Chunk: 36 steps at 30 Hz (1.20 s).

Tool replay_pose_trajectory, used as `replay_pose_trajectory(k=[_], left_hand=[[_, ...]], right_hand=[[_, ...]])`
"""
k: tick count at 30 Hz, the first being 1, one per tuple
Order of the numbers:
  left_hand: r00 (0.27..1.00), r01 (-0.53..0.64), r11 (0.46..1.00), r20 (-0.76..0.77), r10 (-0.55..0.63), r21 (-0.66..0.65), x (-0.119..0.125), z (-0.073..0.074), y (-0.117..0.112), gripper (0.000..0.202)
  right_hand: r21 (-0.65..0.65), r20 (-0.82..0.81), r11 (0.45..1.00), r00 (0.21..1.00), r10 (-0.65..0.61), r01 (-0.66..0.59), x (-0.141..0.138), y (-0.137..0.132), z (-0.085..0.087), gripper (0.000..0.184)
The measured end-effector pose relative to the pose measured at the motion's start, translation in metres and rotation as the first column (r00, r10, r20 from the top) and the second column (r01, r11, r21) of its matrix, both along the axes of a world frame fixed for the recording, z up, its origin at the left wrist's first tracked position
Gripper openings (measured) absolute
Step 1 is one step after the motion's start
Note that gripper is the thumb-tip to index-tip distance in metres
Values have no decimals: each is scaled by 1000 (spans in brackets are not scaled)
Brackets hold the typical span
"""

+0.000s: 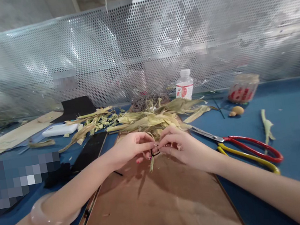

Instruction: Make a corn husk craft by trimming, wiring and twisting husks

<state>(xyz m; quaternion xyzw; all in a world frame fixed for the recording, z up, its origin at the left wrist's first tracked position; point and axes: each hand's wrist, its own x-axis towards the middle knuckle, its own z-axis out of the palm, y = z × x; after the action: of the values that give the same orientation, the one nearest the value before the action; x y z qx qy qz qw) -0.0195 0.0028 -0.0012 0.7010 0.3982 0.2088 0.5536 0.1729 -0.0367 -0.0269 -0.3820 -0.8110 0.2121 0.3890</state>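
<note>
My left hand (132, 147) and my right hand (181, 148) meet over the brown wooden board (159, 203), fingertips pinched close together. Between them is a thin greenish strip of dried husk (152, 164), its loose end hanging below the fingers. A small dark band or cord crosses it at the fingertips; its details are too small to make out. Just beyond my hands lies a heap of dried corn husks (154, 119). Beside my right wrist rest scissors (220, 140) with one red and one yellow handle, blades toward the husks.
Behind the husks stand a white-capped bottle (184, 85) and a red-labelled jar (244, 89). Two small tan balls (236, 111) sit near the jar. A white box (59, 130) and black strip (90, 153) lie left. A perforated metal screen (139, 49) closes off the back.
</note>
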Motion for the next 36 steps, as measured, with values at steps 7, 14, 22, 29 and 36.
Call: replay_pose_trajectory(k=[7, 14, 22, 29, 36], left_hand=[[999, 43, 997, -13, -44, -63, -3, 0, 0, 23], [998, 58, 993, -31, -61, -108, -3, 3, 0, 19], [995, 50, 998, -84, -52, -22, 1, 1, -6, 23], [999, -41, 999, -27, 42, 9, 3, -1, -3, 22], [1000, -12, 1000, 14, 12, -22, 1, 1, -3, 26]], right_hand=[[94, -23, 993, 997, 78, -76, -1, 1, -2, 11], [49, -13, 999, 1000, 16, -15, -3, 1, -2, 10], [8, -40, 1000, 999, -17, 17, -6, 0, -1, 12], [-152, 7, 985, 996, -84, 85, -4, -4, 7, 16], [-185, 109, 970, 984, -142, 161, -3, -3, 6, 10]])
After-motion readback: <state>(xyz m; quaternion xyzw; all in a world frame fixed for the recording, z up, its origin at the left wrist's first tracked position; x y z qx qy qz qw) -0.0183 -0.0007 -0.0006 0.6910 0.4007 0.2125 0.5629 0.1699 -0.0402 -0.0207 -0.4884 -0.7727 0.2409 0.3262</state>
